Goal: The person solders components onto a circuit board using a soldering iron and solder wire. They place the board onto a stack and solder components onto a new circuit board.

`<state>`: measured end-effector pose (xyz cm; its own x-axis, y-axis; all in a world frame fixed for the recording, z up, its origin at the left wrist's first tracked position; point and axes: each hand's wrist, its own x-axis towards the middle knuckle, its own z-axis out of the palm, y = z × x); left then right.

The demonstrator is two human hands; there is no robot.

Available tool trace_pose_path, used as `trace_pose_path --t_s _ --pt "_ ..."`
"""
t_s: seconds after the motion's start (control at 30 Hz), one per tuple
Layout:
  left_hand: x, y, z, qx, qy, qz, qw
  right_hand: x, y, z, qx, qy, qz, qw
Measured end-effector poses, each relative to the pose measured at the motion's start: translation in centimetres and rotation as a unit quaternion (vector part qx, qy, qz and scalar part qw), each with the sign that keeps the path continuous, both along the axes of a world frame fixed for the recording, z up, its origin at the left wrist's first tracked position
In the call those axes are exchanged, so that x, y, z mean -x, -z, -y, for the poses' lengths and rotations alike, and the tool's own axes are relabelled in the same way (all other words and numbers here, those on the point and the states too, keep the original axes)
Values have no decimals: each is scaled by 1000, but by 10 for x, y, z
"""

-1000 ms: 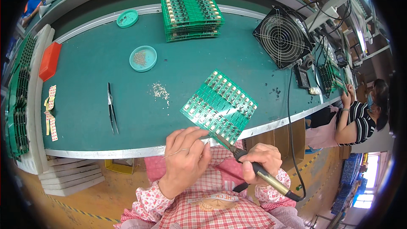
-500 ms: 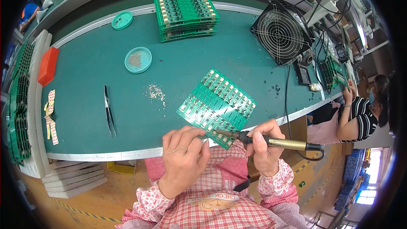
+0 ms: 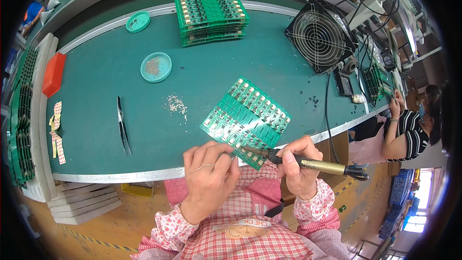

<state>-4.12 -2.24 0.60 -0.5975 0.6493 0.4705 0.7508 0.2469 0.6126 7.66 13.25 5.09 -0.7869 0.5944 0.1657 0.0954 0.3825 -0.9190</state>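
Fingers [image 3: 293, 156] grip soldering iron [image 3: 308, 162] | round dish [image 3: 156, 67]: small parts

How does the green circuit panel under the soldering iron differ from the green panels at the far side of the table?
The single circuit panel lies alone and turned diagonally at the near table edge; the stack of panels has several layers, lying squarer to the table. The right hand holds a soldering iron at the single panel, with the left hand beside it; nothing touches the stack. Both are green grids of small boards.
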Motion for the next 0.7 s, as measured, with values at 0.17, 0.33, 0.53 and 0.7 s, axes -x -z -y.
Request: trace_pose_path --t_s 0.17,0.33,0.53,0.7 --pt "1 1 3 -10 10 5 1000 -1 0 3 -71 3 -28 997" --pt "1 0 8 -16 29 12 999 -18 5 6 -69 57 -33 995" --pt "-6 1 4 -23 47 6 999 -34 16 17 -70 50 -96 992" --pt "-5 1 3 -23 43 8 999 -30 20 18 -159 -7 -151 976"
